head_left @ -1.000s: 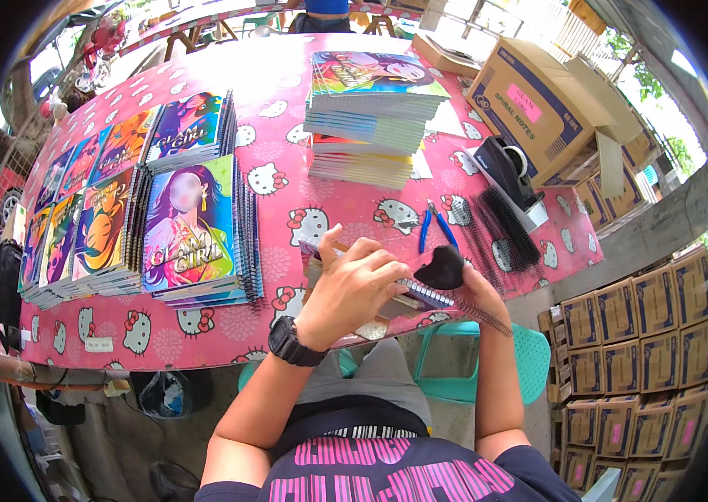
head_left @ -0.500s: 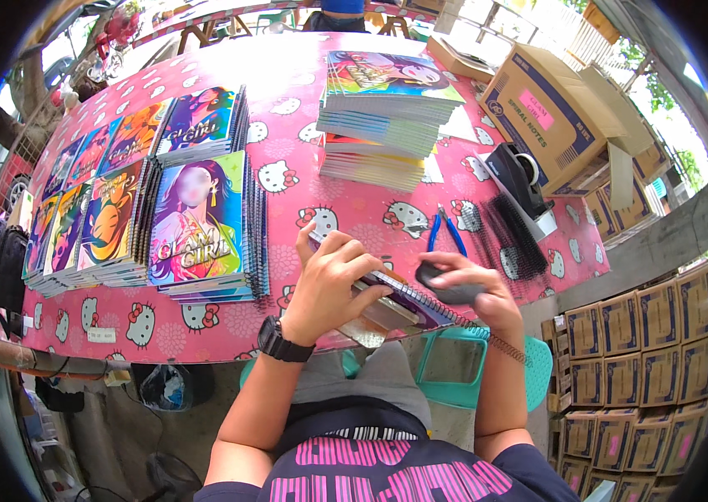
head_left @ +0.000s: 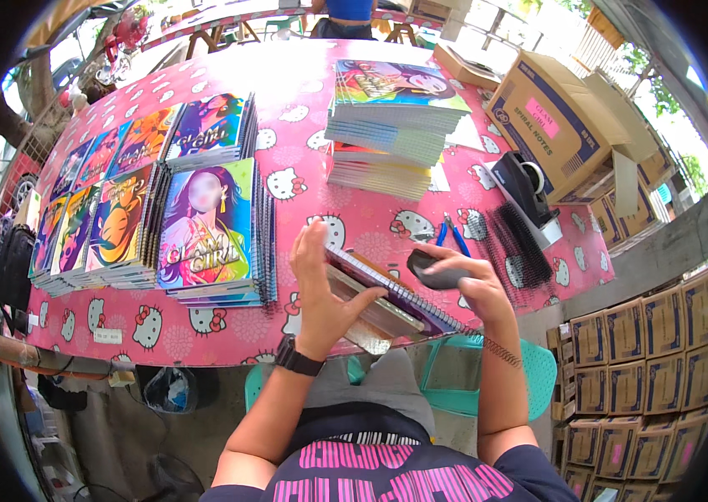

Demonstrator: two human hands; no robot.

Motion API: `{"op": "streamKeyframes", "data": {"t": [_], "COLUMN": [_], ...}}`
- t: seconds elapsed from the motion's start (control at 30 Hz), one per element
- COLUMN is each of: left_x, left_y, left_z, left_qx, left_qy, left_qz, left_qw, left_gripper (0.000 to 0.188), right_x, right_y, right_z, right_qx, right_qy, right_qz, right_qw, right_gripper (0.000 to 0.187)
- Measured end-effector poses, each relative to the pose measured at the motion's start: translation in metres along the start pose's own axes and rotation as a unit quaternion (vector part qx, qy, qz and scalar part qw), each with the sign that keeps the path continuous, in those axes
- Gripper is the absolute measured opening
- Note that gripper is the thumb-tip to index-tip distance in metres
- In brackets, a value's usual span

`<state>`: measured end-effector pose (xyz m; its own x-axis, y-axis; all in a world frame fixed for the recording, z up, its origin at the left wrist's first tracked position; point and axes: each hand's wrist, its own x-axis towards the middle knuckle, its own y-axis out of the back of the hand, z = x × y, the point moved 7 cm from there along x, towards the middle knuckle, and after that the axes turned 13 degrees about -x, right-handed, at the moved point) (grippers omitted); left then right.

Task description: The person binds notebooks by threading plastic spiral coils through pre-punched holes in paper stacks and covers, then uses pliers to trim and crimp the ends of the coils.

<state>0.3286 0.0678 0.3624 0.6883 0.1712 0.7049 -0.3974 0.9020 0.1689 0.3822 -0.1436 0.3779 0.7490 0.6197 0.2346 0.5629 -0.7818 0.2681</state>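
A notebook with a purple edge leans at the table's near edge, on a support with a clear piece. A dark spiral coil runs along the notebook's holed edge, its loose end hanging past the right end beside my right forearm. My left hand rests at the notebook's left end, fingers stretched up and thumb spread across toward the clear piece. My right hand is closed round a dark grey rounded block, just above the coiled edge. Whether the block touches the coil I cannot tell.
Stacks of spiral notebooks stand on the left of the pink table. A tall pile of booklets is behind. Blue-handled pliers, loose black coils, a tape dispenser and an open carton are at right.
My left hand's fingers have straightened off the notebook's top edge, and its thumb has spread. The grey block stays in my right hand, slightly raised from the coiled edge. The whole view has shifted slightly.
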Motion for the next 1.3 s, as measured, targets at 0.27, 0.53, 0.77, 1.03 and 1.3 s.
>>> {"op": "streamKeyframes", "data": {"t": [0.27, 0.53, 0.77, 1.03, 1.3], "left_x": [-0.029, -0.024, -0.025, -0.017, -0.020], "left_y": [-0.007, -0.006, -0.008, -0.007, -0.009], "left_z": [-0.055, -0.055, -0.053, -0.053, -0.051], "left_qx": [-0.248, -0.275, -0.308, -0.307, -0.298], "left_qy": [0.212, 0.208, 0.216, 0.202, 0.207], "left_qz": [0.087, 0.082, 0.091, 0.083, 0.073], "left_qw": [0.941, 0.935, 0.922, 0.926, 0.929], "left_gripper": [0.079, 0.063, 0.057, 0.057, 0.058], "right_x": [0.006, 0.024, 0.035, 0.053, 0.058], "right_y": [-0.016, -0.024, -0.024, -0.029, -0.028], "right_z": [-0.001, -0.010, 0.013, 0.015, 0.044], "right_qx": [0.146, 0.142, 0.069, -0.003, -0.111], "right_qy": [0.034, 0.055, -0.014, -0.026, -0.160], "right_qz": [-0.013, -0.056, -0.034, -0.070, -0.003], "right_qw": [0.989, 0.987, 0.997, 0.997, 0.981], "right_gripper": [0.050, 0.060, 0.046, 0.049, 0.047]}}
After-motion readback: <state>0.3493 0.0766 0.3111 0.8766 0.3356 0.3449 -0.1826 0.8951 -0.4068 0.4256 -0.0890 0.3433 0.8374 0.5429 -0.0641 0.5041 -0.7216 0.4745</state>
